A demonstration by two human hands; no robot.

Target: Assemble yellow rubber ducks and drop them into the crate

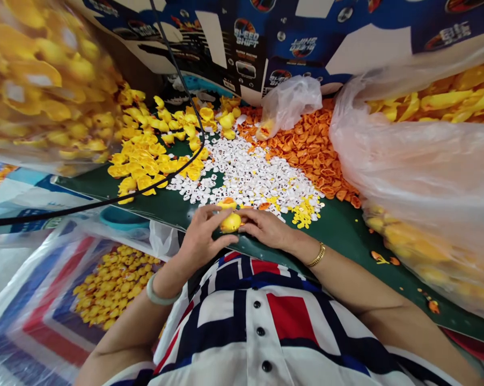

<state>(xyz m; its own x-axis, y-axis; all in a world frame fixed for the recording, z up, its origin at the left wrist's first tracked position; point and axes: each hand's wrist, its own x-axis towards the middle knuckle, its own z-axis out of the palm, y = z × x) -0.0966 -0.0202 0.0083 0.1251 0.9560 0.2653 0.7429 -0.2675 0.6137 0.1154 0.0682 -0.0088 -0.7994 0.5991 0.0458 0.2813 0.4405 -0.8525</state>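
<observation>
My left hand (pixel 204 233) and right hand (pixel 266 228) are closed around a yellow duck (pixel 230 222). White pieces (pixel 242 171) lie just beyond the duck on the table (pixel 338 241).

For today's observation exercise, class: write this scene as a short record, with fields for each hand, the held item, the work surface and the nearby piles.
left hand: on the yellow rubber duck; jade bangle on the wrist
right hand: on the same duck; gold bracelet on the wrist
work surface: green mat
nearby piles: white pieces, orange pieces, yellow pieces
</observation>
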